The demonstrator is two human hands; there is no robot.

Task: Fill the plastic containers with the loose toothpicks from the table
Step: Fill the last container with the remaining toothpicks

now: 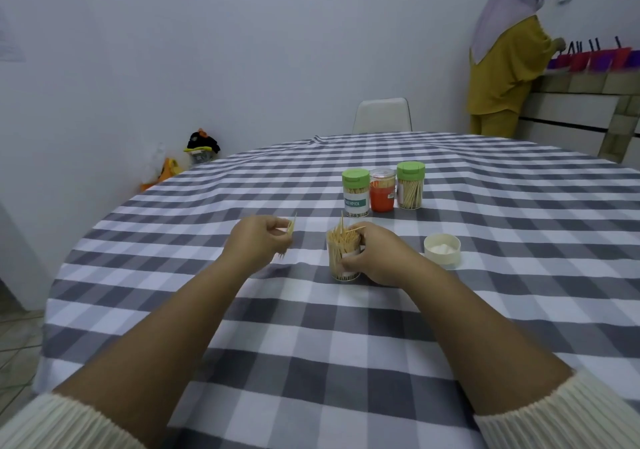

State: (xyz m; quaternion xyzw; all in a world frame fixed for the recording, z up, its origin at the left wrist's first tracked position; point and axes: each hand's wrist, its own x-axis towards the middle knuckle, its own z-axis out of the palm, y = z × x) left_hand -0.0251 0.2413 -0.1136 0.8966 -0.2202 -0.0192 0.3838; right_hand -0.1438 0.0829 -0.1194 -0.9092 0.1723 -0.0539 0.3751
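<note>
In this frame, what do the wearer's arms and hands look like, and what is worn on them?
Both forearms are bare from wrist to near the elbow. Each arm wears a cream ribbed knit sleeve, pushed up: the left sleeve at the lower left corner, the right sleeve at the lower right. The left hand and right hand are bare: no gloves, and no rings, watch or bracelets show.
</note>
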